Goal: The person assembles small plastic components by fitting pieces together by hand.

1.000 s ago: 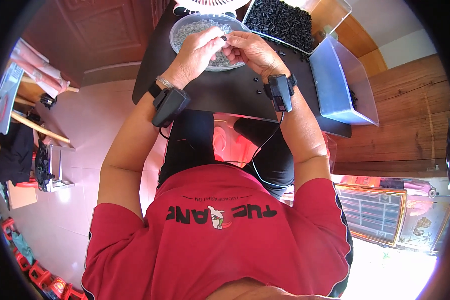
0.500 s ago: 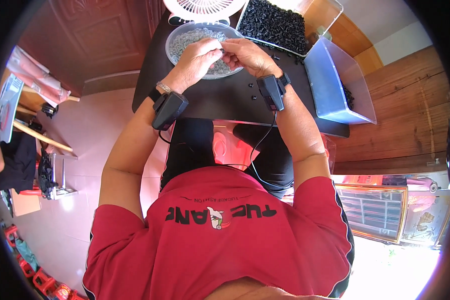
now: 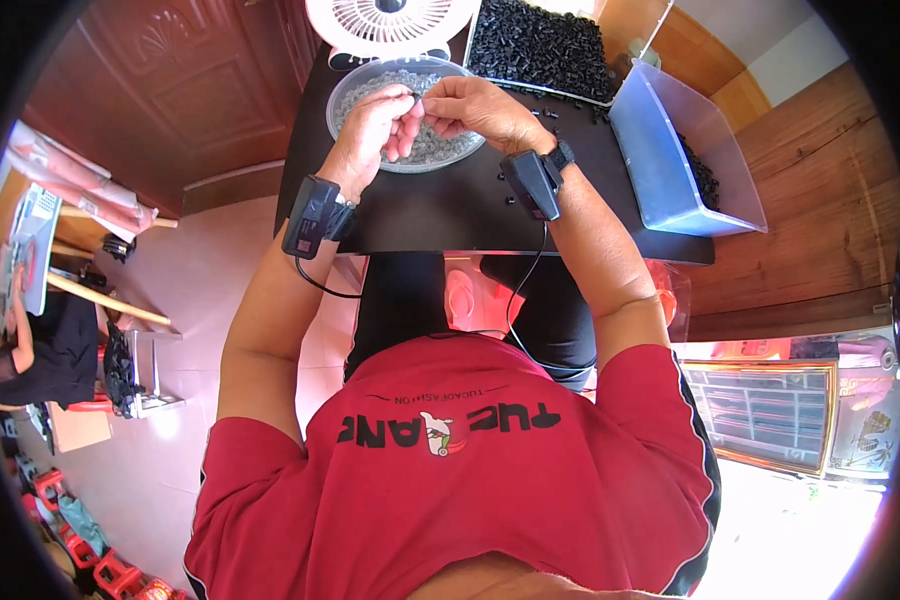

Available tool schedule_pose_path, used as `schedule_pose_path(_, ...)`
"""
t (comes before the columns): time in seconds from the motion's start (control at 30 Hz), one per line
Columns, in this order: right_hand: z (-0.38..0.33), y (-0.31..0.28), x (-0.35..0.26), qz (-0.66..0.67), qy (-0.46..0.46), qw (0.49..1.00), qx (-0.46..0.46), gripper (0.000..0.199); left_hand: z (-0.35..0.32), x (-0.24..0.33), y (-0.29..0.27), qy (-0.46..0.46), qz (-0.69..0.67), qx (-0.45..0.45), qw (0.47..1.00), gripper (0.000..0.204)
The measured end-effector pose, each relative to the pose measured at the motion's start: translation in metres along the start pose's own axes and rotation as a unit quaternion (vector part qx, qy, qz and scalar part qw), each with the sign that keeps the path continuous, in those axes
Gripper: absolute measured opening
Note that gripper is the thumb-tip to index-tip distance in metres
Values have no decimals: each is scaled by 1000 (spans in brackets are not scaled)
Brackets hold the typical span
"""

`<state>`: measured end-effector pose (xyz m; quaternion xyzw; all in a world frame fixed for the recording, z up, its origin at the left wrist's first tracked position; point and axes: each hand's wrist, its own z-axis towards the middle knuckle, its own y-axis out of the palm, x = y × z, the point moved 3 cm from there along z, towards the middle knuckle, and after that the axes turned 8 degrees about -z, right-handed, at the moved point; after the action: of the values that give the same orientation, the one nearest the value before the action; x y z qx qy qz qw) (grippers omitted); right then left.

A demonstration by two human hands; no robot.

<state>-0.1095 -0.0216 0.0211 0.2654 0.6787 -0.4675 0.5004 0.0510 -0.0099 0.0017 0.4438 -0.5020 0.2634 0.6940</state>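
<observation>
Over a round clear basin (image 3: 332,112) full of small clear plastic pieces (image 3: 435,150), my two hands meet at the fingertips. My left hand (image 3: 372,128) has its palm turned inward, with thumb and forefinger pinched on a tiny dark piece and the other fingers curled loosely. From the right, my right hand (image 3: 478,108) brings thumb and forefinger together against the same spot. What lies between the right fingertips is too small and covered to make out. Each wrist carries a strapped black device with a cable.
A white fan (image 3: 390,28) stands behind the basin. At the back, a clear tray holds many small black parts (image 3: 535,50). A translucent blue bin (image 3: 660,185) with black parts sits at the table's (image 3: 440,215) right edge. Loose black pieces lie nearby. Another person (image 3: 55,350) is at far left.
My hands have shifted slightly left over the basin, fingertips still together. The left hand has turned, showing more of its palm and inner fingers. The whole view has moved a little.
</observation>
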Motion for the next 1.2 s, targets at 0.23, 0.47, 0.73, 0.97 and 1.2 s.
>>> schedule_pose_path(0.23, -11, -12, -1, -8, 36, 998, 54, 21, 2, 5, 3, -31, 76, 62, 995, 22)
schedule_pose_path(0.47, -43, -13, -12, 69, -13, 997, 32, 19, -24, 5, 26, 40, 74, 0, 996, 21)
schedule_pose_path(0.73, -70, 2, -24, -6, -68, 997, 25, 15, -48, -15, 44, 21, 72, -22, 997, 21)
schedule_pose_path(0.97, -90, 5, -27, -82, -106, 990, 53, 14, -51, -20, 52, 30, 55, -35, 997, 20)
schedule_pose_path(1.2, -121, 20, -44, -349, -253, 873, 229, 14, -54, -20, 63, 15, 77, -22, 997, 21)
